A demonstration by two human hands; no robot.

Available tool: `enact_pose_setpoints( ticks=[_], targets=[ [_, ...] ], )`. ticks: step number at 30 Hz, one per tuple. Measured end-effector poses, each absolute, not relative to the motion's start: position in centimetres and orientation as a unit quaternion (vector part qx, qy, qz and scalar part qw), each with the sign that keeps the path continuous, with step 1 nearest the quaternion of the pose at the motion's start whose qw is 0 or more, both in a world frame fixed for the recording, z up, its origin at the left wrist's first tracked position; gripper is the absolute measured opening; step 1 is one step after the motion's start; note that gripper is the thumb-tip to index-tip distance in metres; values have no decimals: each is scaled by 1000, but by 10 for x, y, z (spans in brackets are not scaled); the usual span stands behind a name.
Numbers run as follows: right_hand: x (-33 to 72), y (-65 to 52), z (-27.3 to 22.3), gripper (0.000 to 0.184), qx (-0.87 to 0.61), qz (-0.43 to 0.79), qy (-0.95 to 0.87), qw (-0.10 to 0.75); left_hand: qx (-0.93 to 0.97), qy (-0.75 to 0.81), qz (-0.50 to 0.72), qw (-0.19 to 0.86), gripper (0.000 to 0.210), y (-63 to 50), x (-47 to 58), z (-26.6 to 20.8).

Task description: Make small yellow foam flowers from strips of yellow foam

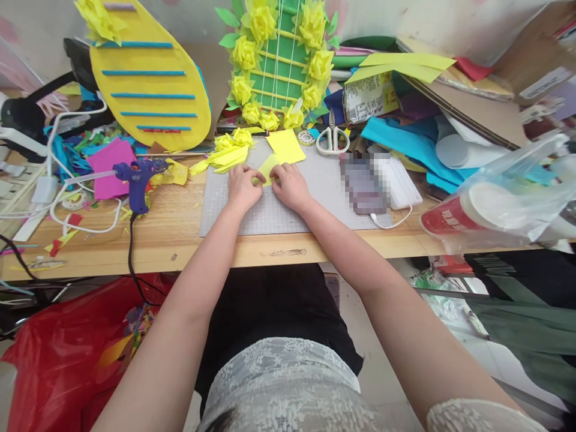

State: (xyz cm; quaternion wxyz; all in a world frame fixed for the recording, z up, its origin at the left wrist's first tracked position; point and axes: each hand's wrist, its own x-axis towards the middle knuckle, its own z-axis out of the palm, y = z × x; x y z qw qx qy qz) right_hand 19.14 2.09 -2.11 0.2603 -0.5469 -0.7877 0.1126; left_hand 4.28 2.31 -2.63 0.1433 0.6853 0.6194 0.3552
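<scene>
Both hands are over the grey cutting mat (288,207), with a small piece of yellow paper (269,165) between them. My left hand (244,185) has its fingers bent and closed on the paper's left edge. From the other side, my right hand (289,183) pinches the right edge. Just behind lies a stack of square yellow paper (288,146). Folded yellow paper pieces (228,157) rest at the mat's upper left. A pair of white-handled scissors (333,139) and a roll of tape (306,138) are to the right of the stack.
A purple glue gun (138,180) stands on the left with its cord hanging down. At the back are a yellow oval board (148,78) and a green board with yellow paper flowers (279,66). A phone (365,183), power bank (398,183) and bagged cup (454,213) stand right.
</scene>
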Motion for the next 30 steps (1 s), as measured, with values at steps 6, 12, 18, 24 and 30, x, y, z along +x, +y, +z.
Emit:
enact_pose_setpoints(
  ticks=[6, 12, 18, 24, 30],
  targets=[
    [194, 22, -25, 20, -540, 113, -785, 282, 729, 557, 353, 183, 47, 27, 23, -23],
    [209, 21, -25, 23, -588, 92, -731, 334, 759, 535, 324, 180, 59, 26, 14, -20],
    [211, 23, -23, 30, -613, 141, -712, 312, 743, 532, 348, 208, 61, 20, 18, -17],
    [208, 30, -26, 40, -543, 190, -749, 330, 755, 546, 319, 174, 55, 15, 16, -6],
    [218, 28, -20, 31, -503, 192, -761, 362, 814, 480, 290, 151, 38, 13, 17, -7]
  ],
)
